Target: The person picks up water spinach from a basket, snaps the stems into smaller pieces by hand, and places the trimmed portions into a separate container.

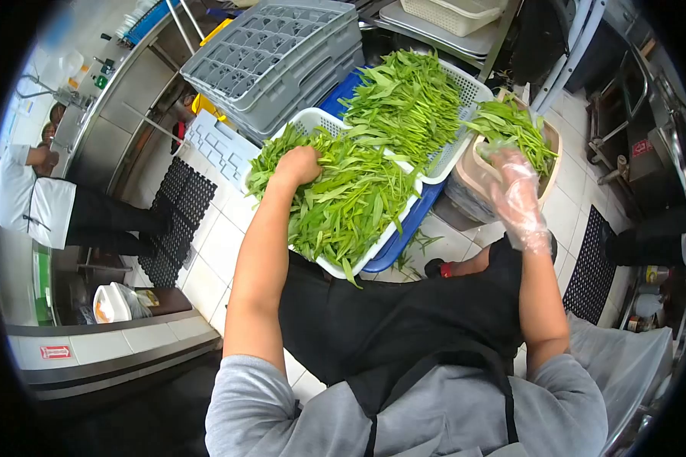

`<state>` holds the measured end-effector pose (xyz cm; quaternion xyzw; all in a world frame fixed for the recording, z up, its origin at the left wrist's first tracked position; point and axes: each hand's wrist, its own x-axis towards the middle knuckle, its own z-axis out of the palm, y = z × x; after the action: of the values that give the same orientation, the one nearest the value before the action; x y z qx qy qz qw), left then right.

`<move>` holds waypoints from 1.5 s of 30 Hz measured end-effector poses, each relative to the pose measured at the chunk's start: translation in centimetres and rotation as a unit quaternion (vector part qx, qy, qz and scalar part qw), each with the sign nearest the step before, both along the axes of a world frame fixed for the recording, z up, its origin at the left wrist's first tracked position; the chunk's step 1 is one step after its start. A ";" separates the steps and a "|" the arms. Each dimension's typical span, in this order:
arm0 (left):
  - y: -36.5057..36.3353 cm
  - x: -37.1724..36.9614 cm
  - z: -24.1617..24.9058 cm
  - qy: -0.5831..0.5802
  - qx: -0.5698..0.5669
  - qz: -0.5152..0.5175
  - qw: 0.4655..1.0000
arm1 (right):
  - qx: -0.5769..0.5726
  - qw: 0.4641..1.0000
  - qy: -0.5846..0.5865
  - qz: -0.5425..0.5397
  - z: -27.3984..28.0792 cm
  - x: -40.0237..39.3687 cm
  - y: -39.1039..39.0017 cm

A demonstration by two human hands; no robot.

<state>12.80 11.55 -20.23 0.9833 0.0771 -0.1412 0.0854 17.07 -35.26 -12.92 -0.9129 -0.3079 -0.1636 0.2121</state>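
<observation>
My bare left hand (299,165) reaches into a heap of long-leaved greens (351,199) that look like water spinach, piled in a white perforated basket (328,263). Its fingers curl into the leaves, their tips hidden. Wearing a clear plastic glove, my right hand (517,190) is closed on the lower part of a bunch of the same greens (514,126). That bunch is above a beige bin (550,164) on the right. Behind the near basket, a second white basket (476,90) holds more greens, with their stems lined up toward the right.
Grey dishwasher racks (270,57) are stacked behind the baskets. A blue tray (392,247) lies under them. Loose leaves (419,242) are scattered on the tiled floor. At left, a co-worker in a white top (34,198) stands at a steel counter. Black mats (179,221) cover parts of the floor.
</observation>
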 end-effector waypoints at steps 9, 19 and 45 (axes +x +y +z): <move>2.5 -4.7 9.3 -0.227 -0.393 0.135 0.881 | 0.067 0.988 0.092 0.104 0.8 -3.7 4.4; -4.4 -7.5 16.1 -0.290 -0.438 0.097 0.845 | 0.196 0.948 0.052 0.245 7.3 -4.3 15.8; -4.2 -10.7 11.6 -0.343 -0.219 0.131 0.904 | -0.161 0.969 -0.032 -0.183 0.6 5.4 -7.2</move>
<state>2.06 7.35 -8.60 0.9084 0.1387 0.2042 0.3373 22.44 -42.41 -12.28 -0.9702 -0.1642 -0.1774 0.0190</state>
